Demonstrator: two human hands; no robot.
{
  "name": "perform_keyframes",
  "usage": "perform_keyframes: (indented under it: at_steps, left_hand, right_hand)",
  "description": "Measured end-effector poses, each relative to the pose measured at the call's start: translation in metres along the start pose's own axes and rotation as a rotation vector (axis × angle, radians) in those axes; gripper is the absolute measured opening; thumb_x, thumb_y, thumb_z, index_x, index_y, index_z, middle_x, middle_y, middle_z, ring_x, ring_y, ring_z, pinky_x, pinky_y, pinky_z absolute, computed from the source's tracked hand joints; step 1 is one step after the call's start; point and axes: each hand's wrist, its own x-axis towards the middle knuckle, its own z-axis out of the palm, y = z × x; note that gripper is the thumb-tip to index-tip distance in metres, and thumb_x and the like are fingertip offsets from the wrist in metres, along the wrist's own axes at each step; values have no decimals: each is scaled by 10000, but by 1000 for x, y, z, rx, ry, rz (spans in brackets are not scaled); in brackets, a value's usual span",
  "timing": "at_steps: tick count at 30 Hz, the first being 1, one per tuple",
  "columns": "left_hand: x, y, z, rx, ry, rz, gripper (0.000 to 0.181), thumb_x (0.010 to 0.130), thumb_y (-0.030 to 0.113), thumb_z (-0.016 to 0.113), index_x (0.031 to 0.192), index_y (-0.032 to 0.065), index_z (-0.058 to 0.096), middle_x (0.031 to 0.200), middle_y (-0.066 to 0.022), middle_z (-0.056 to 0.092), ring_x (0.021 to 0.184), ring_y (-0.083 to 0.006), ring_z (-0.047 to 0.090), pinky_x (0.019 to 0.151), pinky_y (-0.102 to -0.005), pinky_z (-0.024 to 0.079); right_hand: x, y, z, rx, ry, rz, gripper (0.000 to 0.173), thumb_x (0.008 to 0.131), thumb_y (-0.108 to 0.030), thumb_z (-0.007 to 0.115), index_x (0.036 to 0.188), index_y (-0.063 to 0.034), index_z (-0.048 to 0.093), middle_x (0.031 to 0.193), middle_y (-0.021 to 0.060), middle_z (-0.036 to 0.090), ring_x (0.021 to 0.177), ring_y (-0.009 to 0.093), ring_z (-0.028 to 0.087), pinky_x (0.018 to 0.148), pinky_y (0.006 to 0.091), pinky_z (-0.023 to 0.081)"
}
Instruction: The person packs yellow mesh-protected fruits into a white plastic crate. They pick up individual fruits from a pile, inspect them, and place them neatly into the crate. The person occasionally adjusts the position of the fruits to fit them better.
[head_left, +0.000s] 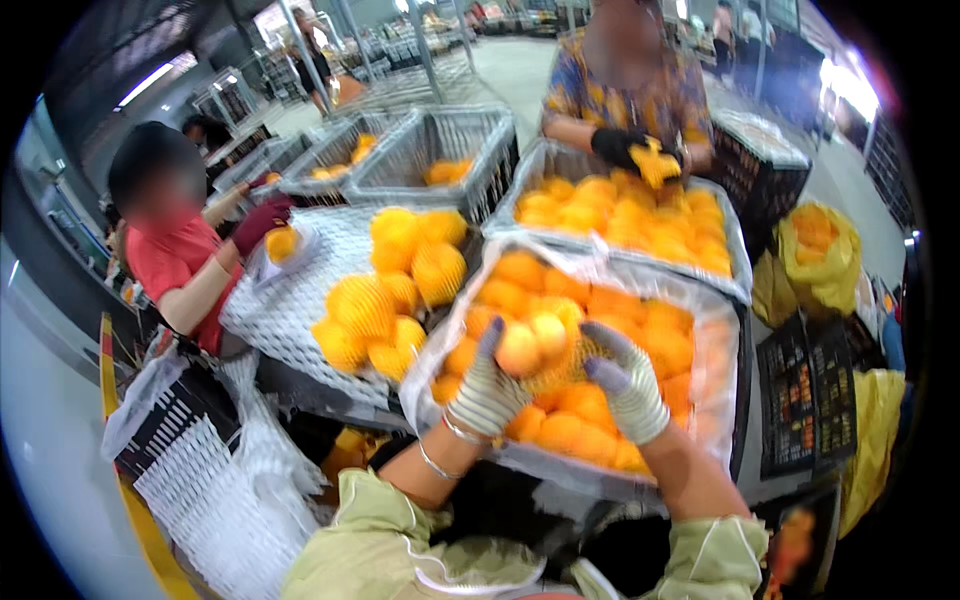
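My left hand (491, 390), in a striped knit glove with a grey thumb, holds a pale orange fruit (519, 349) by its left side. A second pale fruit touches it on the right. Yellow foam netting (574, 352) lies around and behind the fruits, and my right hand (628, 382), gloved alike, has its fingers on the netting's right side. Both hands are above a crate lined with white film (712, 375), filled with orange fruits (577, 435). Yellow-netted fruits (360, 307) sit in a pile just left of the crate.
White mesh padding (300, 315) covers the bench at left. Beyond stand a crate of netted fruit (735, 217) and a grey crate (427, 199). One person works across from me, another at the left. Yellow sacks (847, 255) and black crates (847, 397) stand at right.
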Motion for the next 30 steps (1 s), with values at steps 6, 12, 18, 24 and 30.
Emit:
perform_keyframes:
  at_steps: [6, 12, 18, 24, 30]
  left_hand:
    - [-6, -6, 1, 617, -145, 210, 732, 787, 316, 744, 1363, 36, 389, 1304, -108, 464, 1205, -225, 472, 1033, -340, 390]
    - [-11, -17, -3, 901, -194, 273, 721, 795, 174, 741, 1394, 45, 360, 1358, -93, 405, 1246, -206, 411, 1048, -321, 354]
    - [-7, -24, -8, 1184, -166, 467, 724, 821, 207, 719, 1408, 44, 329, 1363, -124, 416, 1239, -217, 430, 1002, -324, 404]
    - [-7, -25, -8, 1437, -142, 584, 853, 816, 159, 713, 1475, 81, 177, 1395, -157, 382, 1206, -228, 472, 974, -329, 435]
    - [-10, -27, -5, 1199, -177, 496, 911, 785, 137, 731, 1469, 34, 137, 1421, -179, 351, 1255, -264, 423, 1029, -361, 380]
  right_hand:
    - [1, 6, 2, 162, -44, 42, 664, 824, -225, 701, 1369, -9, 391, 1253, 113, 516, 1128, 189, 515, 932, 290, 450]
    - [7, 15, -8, 211, -54, 72, 714, 800, -222, 734, 1380, -23, 369, 1276, 117, 494, 1151, 198, 507, 954, 307, 452]
    - [9, 14, -11, 146, -13, 1, 610, 838, -168, 699, 1355, -19, 414, 1255, 113, 513, 1118, 190, 529, 926, 302, 479]
    - [9, 10, -6, 58, 41, -30, 580, 853, -143, 680, 1362, -36, 424, 1275, 89, 502, 1124, 187, 522, 934, 297, 469]
    - [6, 11, -2, -197, 125, -174, 410, 862, -141, 668, 1232, -7, 554, 1189, 74, 573, 1064, 164, 547, 900, 275, 463]
